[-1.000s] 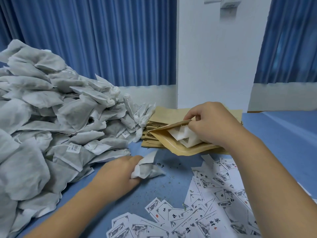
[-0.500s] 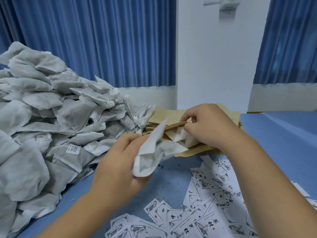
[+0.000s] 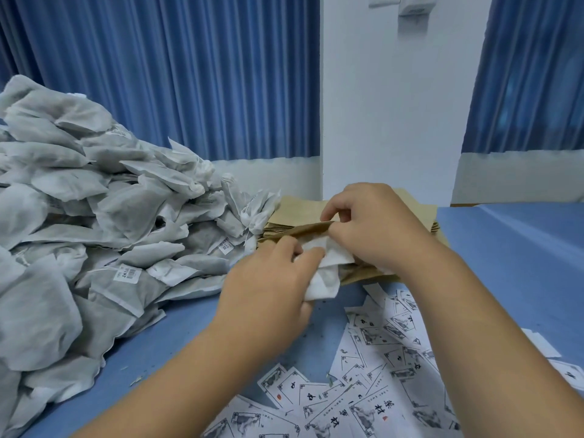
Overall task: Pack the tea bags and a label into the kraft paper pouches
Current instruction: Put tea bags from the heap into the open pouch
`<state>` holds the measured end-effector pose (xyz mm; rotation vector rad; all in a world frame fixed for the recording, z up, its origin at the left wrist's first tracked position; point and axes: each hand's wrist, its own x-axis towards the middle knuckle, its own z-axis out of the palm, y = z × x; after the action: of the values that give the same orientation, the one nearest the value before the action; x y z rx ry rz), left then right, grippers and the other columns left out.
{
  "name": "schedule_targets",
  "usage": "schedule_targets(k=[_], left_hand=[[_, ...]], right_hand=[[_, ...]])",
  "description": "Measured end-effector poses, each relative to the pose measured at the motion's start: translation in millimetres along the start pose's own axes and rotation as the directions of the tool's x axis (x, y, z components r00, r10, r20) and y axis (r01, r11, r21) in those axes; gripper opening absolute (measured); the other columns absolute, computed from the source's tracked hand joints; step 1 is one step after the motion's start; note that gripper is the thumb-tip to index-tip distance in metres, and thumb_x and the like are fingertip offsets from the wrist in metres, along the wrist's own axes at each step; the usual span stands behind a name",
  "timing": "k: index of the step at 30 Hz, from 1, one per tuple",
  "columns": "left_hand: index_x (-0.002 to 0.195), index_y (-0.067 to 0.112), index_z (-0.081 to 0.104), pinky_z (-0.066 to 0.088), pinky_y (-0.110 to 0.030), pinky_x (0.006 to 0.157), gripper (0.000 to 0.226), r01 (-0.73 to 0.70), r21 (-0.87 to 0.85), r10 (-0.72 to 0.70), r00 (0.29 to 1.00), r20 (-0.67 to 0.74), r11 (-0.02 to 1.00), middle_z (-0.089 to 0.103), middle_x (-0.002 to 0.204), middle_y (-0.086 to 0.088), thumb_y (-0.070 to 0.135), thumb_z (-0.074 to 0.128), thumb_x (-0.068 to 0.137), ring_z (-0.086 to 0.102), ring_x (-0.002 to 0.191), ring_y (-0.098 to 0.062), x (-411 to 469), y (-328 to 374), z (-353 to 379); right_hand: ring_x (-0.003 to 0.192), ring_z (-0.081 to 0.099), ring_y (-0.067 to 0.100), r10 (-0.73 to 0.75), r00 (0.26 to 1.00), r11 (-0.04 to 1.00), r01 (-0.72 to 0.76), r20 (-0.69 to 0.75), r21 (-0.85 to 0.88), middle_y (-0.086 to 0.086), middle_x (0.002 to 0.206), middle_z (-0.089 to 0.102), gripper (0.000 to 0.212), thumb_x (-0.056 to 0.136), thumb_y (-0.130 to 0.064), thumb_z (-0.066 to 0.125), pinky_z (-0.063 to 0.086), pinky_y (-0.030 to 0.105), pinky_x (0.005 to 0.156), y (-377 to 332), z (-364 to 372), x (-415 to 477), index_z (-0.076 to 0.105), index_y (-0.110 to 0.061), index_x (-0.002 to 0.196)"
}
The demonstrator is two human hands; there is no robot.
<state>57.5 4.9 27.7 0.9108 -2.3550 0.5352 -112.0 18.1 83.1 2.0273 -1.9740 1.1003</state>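
A kraft paper pouch [image 3: 303,230] is held open on top of a stack of flat pouches [image 3: 297,207], which lies on a blue surface [image 3: 505,263]. The pouch's upper lip is pinched and lifted by the grip of the right hand [image 3: 369,229]. At the near edge of the stack, a white tea bag [image 3: 325,279] is pinched in the grip of the left hand [image 3: 268,292], its far end at or just inside the pouch mouth. A large heap of tea bags [image 3: 94,232] is piled to the left of the stack, and printed labels [image 3: 379,358] are scattered on its near side. The tea bag is judged light, soft and easily crumpled, so it is best taken by its flat body and slid in. The pouch paper is judged thin but stiffer, best held by the lip.
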Motion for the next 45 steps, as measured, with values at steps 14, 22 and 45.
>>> schedule_targets(k=[14, 22, 45], left_hand=[[0.107, 0.015, 0.056, 0.033, -0.031, 0.06, 0.025, 0.064, 0.084, -0.068, 0.997, 0.044, 0.994, 0.049, 0.095, 0.0, 0.033, 0.062, 0.091, 0.047, 0.098, -0.019, 56.2, 22.4, 6.9], [0.12, 0.011, 0.05, 0.029, -0.03, 0.055, 0.031, 0.094, 0.049, -0.098, 0.991, 0.091, 0.994, 0.044, 0.112, -0.008, 0.026, 0.055, 0.094, 0.045, 0.102, -0.025, 65.2, 33.7, 6.4], [0.121, 0.014, 0.04, 0.038, -0.033, 0.058, 0.041, -0.18, 0.084, 0.149, 0.945, 0.29, 0.98, 0.05, 0.1, -0.005, 0.012, 0.055, 0.083, 0.051, 0.076, -0.024, 66.5, -0.2, 24.8]], right_hand=[[0.074, 0.051, 0.002, -0.115, 0.973, 0.99, 0.129, -0.201, 0.06, -0.016, 0.074, 0.05, 0.026, 0.074, -0.003, 0.058, 0.038, 0.018, 0.065, -10.3, -10.5, 2.2, 0.074, -0.023, 0.079], [0.067, 0.05, -0.007, -0.069, 0.964, 0.975, 0.12, -0.257, 0.187, -0.015, 0.072, 0.051, 0.031, 0.072, 0.002, 0.056, 0.035, 0.003, 0.062, -9.0, -16.0, 4.6, 0.074, -0.022, 0.078], [0.072, 0.049, -0.002, -0.031, 0.966, 0.971, 0.09, -0.255, 0.22, -0.014, 0.081, 0.052, 0.028, 0.081, 0.0, 0.06, 0.034, 0.003, 0.066, -13.2, -11.1, 5.8, 0.074, -0.024, 0.084]])
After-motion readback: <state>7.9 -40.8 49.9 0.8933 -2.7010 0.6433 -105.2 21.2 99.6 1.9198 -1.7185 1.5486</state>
